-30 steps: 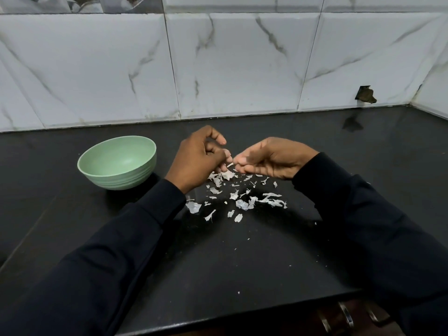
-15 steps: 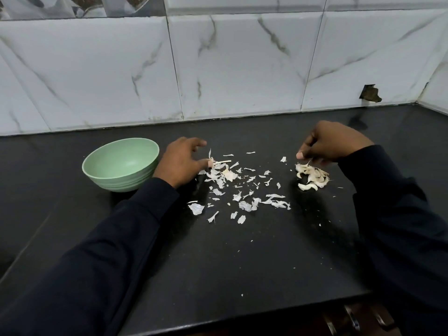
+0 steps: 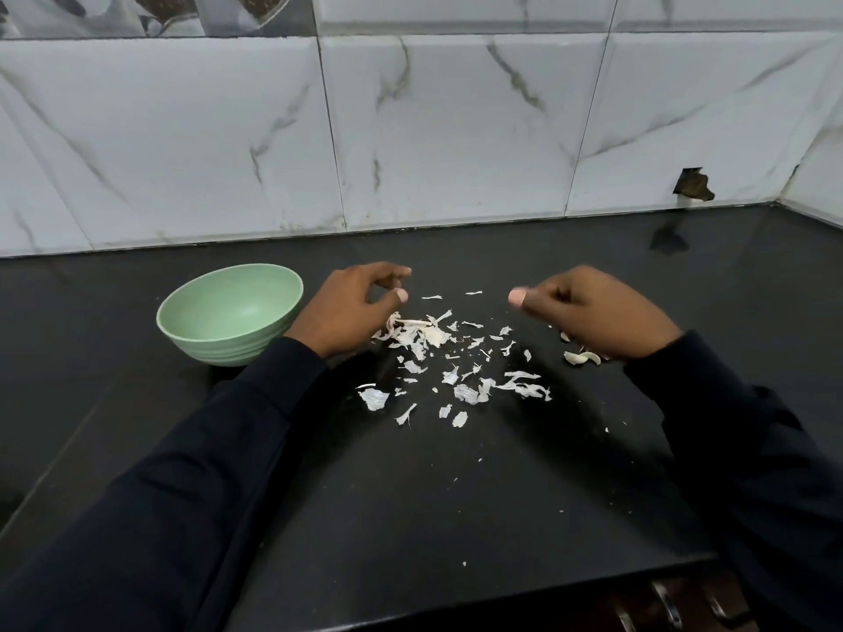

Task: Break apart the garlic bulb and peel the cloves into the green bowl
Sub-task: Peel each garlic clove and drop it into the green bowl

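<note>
Green bowl set near worktop's left edge; peels scattered centrally. Left hand loosely curled, empty; right hand's grip cannot be told.

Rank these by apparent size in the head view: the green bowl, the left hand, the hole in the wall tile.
1. green bowl.
2. left hand, only slightly smaller.
3. hole in the wall tile, smallest, though farthest from the camera.

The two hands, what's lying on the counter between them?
Scattered white garlic peels lie on the black counter between the left hand and the right hand, seen in the head view.
</note>
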